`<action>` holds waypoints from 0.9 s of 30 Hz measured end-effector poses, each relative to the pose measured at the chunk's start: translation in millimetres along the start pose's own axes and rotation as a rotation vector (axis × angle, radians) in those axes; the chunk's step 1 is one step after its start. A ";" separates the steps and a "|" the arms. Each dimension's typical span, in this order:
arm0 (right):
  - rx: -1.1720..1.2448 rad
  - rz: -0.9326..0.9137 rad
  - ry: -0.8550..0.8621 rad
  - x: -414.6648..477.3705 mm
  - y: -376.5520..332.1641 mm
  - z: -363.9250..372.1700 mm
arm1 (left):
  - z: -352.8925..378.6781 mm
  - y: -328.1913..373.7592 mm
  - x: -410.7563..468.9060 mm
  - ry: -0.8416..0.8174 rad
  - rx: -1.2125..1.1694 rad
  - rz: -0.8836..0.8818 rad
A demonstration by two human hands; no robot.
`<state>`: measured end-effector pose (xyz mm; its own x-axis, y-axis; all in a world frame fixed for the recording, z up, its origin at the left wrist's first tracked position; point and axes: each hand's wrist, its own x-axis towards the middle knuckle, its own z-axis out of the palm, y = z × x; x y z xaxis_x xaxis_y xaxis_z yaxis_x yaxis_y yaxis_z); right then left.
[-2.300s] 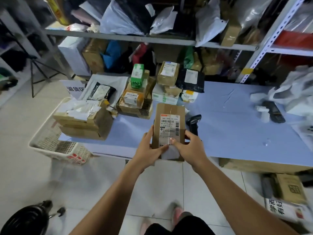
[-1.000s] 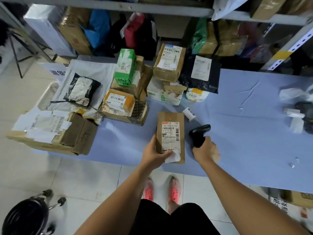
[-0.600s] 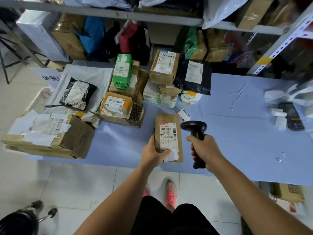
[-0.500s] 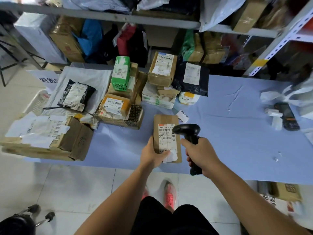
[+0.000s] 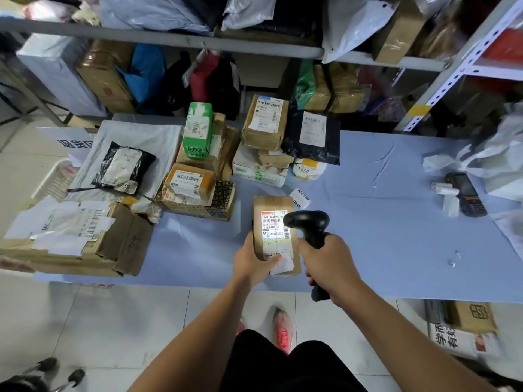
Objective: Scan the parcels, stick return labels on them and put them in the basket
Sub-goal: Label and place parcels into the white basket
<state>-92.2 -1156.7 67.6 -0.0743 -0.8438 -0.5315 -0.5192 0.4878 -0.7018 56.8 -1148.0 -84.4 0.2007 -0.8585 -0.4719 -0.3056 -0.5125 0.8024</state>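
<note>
Head view. Gripping a parcel (image 5: 273, 206) in the left hand (image 5: 252, 264): fingers wrapped round its left edge, thumb pressed on the lower end of the label (image 5: 273, 236). Holding it label-up over the near edge of the table (image 5: 382, 222); cannot tell whether touching the cloth. Clamping the scanner (image 5: 308, 222) by its handle in the right hand (image 5: 325, 264), all fingers curled round it, head pointing to 9 o'clock, just over the label's right edge. Bright glow across the barcode.

Taking the parcel as the dial's centre:
- At 1 o'clock, just beside: a small printed slip (image 5: 300, 198) flat on the cloth.
- At 11 to 12 o'clock, near: a pile (image 5: 260, 168) of parcels, with a green box (image 5: 198, 131) upright and a black bag (image 5: 311, 137) leaning at the back.
- At 9 o'clock, well apart: a big box (image 5: 127, 241), crushed, papered with labels, overhanging the table edge.
- At 10 o'clock, beyond that: the basket (image 5: 55, 179), mostly hidden under a grey bag (image 5: 135, 137).
- At 3 o'clock, well apart: a terminal (image 5: 465, 193).
- At 12 o'clock, far: a shelf (image 5: 254, 49) crammed with bags and boxes.
- At 6 o'clock: red shoes (image 5: 281, 329) on tile.
</note>
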 end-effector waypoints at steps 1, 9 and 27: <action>-0.009 -0.006 0.001 -0.5 -0.2 -0.6 | -0.1 -0.5 0.0 -0.001 -0.002 -0.004; -0.013 0.001 0.019 -0.6 -0.2 -9.6 | -0.2 -0.4 0.6 -0.003 -0.032 -0.012; -0.815 -0.360 -0.092 15.3 -16.0 -121.6 | -6.4 8.9 13.5 -0.116 -0.063 -0.039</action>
<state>-188.5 -1204.6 128.4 0.2600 -0.8766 -0.4049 -0.9441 -0.1428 -0.2970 62.8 -1164.1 -81.2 0.1012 -0.8361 -0.5392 -0.2398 -0.5465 0.8024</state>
